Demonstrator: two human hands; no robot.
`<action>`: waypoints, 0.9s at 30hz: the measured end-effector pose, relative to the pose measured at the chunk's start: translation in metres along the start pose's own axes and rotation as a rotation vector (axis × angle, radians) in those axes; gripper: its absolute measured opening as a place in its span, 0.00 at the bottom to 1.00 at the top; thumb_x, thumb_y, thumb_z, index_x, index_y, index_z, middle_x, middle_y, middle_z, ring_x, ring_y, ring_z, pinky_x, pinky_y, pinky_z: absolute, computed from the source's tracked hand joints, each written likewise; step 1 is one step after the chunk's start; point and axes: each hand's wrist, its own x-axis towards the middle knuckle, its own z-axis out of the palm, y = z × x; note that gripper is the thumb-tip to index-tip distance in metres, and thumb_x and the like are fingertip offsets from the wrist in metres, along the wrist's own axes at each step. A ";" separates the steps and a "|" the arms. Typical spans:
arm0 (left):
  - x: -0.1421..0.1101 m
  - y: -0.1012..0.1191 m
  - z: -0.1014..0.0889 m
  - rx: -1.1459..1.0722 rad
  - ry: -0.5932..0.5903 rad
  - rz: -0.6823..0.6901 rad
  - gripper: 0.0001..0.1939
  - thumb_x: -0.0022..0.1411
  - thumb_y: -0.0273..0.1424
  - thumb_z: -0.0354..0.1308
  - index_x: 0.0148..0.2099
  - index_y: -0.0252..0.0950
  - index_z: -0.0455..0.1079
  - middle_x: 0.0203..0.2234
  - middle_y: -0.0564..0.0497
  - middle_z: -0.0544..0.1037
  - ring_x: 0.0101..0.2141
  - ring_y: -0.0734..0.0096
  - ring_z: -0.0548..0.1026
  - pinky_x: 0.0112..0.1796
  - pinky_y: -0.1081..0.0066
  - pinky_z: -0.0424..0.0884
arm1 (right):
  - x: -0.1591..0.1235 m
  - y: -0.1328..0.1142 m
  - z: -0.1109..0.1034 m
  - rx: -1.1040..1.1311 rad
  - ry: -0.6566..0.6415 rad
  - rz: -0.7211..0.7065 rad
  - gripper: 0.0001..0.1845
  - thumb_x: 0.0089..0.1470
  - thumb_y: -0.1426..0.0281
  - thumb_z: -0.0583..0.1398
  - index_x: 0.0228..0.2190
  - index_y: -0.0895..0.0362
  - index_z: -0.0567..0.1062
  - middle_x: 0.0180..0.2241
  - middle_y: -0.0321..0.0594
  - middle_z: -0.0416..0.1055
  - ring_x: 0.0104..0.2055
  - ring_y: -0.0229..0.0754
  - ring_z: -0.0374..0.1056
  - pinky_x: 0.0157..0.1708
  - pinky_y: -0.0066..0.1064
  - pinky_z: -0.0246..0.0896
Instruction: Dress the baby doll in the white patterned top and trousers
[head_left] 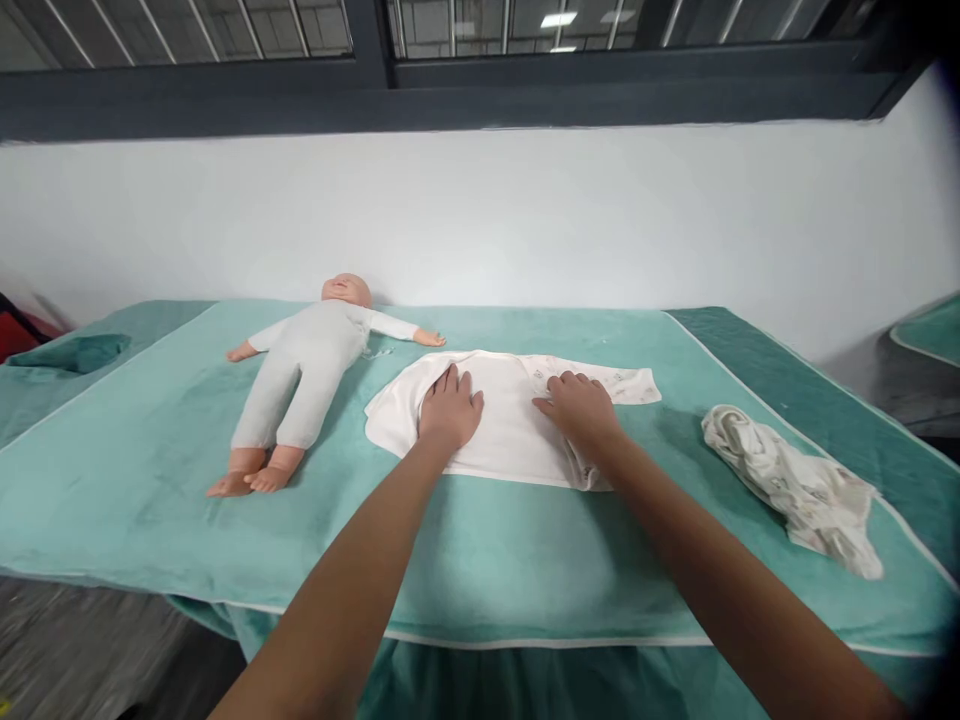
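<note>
A white baby shirt with a small print lies spread on the green bed cover, one sleeve stretched out to the right. My left hand rests flat on its left part, fingers spread. On the right part, near the printed edge, lies my right hand; its fingers are slightly bent with the thumb apart, and nothing shows in its grasp. Left of the shirt a baby doll in a white body lies on its back, arms out and feet toward me. Its left hand comes close to the shirt.
A crumpled white printed garment lies at the right on the green cover. Behind the bed stands a white wall below a dark window frame. Something red shows at the far left edge.
</note>
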 end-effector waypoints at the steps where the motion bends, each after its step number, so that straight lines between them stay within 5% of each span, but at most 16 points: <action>1: 0.000 0.000 0.000 -0.005 0.001 0.002 0.32 0.72 0.43 0.37 0.71 0.32 0.55 0.71 0.39 0.51 0.70 0.54 0.52 0.66 0.54 0.53 | 0.007 0.003 0.000 0.044 0.000 0.051 0.06 0.50 0.68 0.62 0.27 0.56 0.70 0.37 0.50 0.73 0.48 0.57 0.65 0.52 0.47 0.54; 5: -0.002 0.001 0.000 -0.017 0.057 0.024 0.31 0.72 0.42 0.39 0.69 0.31 0.58 0.70 0.37 0.55 0.68 0.52 0.55 0.65 0.53 0.54 | 0.029 0.031 -0.005 0.249 0.016 0.186 0.11 0.50 0.66 0.57 0.20 0.54 0.64 0.23 0.39 0.66 0.33 0.46 0.65 0.37 0.36 0.58; 9: -0.004 0.001 -0.001 -0.094 0.155 0.083 0.26 0.71 0.36 0.42 0.64 0.28 0.64 0.66 0.34 0.62 0.67 0.49 0.58 0.64 0.49 0.55 | 0.032 0.058 -0.007 0.565 0.064 0.306 0.13 0.51 0.59 0.54 0.22 0.52 0.60 0.18 0.31 0.55 0.21 0.37 0.53 0.22 0.30 0.50; 13: -0.009 0.013 -0.003 -0.207 0.143 0.235 0.20 0.72 0.33 0.43 0.56 0.33 0.71 0.61 0.41 0.71 0.63 0.58 0.65 0.66 0.56 0.54 | 0.033 0.065 -0.005 0.825 0.048 0.371 0.12 0.44 0.59 0.58 0.22 0.52 0.61 0.17 0.27 0.51 0.18 0.34 0.47 0.18 0.29 0.43; 15: -0.014 0.033 -0.005 -0.298 0.110 0.250 0.19 0.72 0.39 0.46 0.53 0.37 0.73 0.59 0.47 0.74 0.61 0.64 0.68 0.64 0.63 0.59 | 0.035 0.065 -0.004 0.919 0.013 0.386 0.11 0.40 0.61 0.60 0.25 0.53 0.67 0.17 0.27 0.55 0.18 0.34 0.50 0.18 0.28 0.44; 19: -0.033 0.097 -0.007 -0.765 -0.078 0.269 0.18 0.67 0.48 0.53 0.44 0.41 0.75 0.48 0.53 0.81 0.50 0.64 0.76 0.60 0.59 0.63 | 0.038 0.064 -0.006 1.030 -0.022 0.400 0.16 0.36 0.65 0.63 0.32 0.55 0.73 0.18 0.28 0.62 0.18 0.34 0.54 0.18 0.27 0.47; 23: -0.056 0.153 -0.010 -1.149 -0.221 0.052 0.09 0.61 0.37 0.60 0.41 0.39 0.72 0.33 0.53 0.80 0.35 0.69 0.76 0.39 0.68 0.72 | 0.036 0.068 -0.007 1.058 0.008 0.388 0.20 0.36 0.68 0.63 0.37 0.56 0.75 0.22 0.31 0.69 0.23 0.36 0.63 0.23 0.27 0.55; 27: -0.072 0.171 -0.014 -1.446 -0.311 0.192 0.10 0.60 0.33 0.61 0.43 0.37 0.72 0.36 0.51 0.78 0.37 0.72 0.75 0.40 0.71 0.71 | 0.037 0.075 -0.004 1.015 0.015 0.339 0.19 0.36 0.72 0.63 0.36 0.56 0.76 0.33 0.38 0.78 0.35 0.40 0.71 0.36 0.30 0.64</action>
